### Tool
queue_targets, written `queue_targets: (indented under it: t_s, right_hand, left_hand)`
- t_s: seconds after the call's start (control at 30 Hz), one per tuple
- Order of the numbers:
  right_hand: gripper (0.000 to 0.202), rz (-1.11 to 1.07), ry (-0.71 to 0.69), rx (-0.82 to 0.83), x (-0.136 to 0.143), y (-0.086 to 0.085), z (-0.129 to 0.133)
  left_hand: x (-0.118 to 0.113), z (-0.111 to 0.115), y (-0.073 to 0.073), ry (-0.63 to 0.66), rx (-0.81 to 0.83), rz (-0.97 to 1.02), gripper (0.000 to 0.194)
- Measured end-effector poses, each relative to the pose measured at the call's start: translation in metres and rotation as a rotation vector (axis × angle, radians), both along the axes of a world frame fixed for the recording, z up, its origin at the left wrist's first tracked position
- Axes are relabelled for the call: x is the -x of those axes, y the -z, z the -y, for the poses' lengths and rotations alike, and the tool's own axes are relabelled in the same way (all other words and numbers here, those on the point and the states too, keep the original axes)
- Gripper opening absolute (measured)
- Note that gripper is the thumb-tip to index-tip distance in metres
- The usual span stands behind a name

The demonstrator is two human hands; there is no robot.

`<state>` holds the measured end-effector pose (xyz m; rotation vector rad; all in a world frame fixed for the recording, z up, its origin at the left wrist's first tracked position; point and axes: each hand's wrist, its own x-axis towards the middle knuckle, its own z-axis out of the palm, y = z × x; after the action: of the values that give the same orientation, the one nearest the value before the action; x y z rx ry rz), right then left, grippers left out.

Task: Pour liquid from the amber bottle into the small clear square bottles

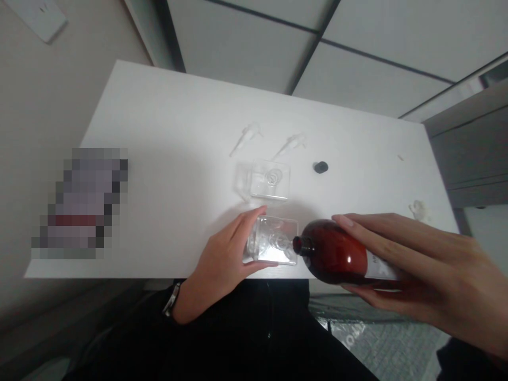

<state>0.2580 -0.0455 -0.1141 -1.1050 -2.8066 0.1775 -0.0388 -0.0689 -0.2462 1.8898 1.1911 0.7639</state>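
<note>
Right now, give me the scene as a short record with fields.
Left hand: around a clear square container
Right hand: holds a tilted brown bottle, uncapped, mouth by the container's right edge
Pouring: cannot tell
Farther back: second clear container, two pump tops, black cap
Far left: pixelated object
Surface: white table

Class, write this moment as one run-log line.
left hand: around clear square bottle | right hand: round-shouldered amber bottle, tipped toward it | beyond: matching clear bottle, small black cap
</note>
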Motion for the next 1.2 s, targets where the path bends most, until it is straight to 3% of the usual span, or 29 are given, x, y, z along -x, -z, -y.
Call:
queue_targets:
  t_s: [0.5,1.2]
  right_hand:
    - [0.061,0.029,-0.037,-0.006,0.002,-0.003,-0.002]
    - [0.067,0.051,0.029,0.013,-0.007,0.001,0.007]
  left_hand:
    - [-0.001,0.000,-0.002,-0.007,0.008,-0.014,0.092]
    - [-0.001,0.000,-0.007,-0.006,0.007,-0.029,0.091]
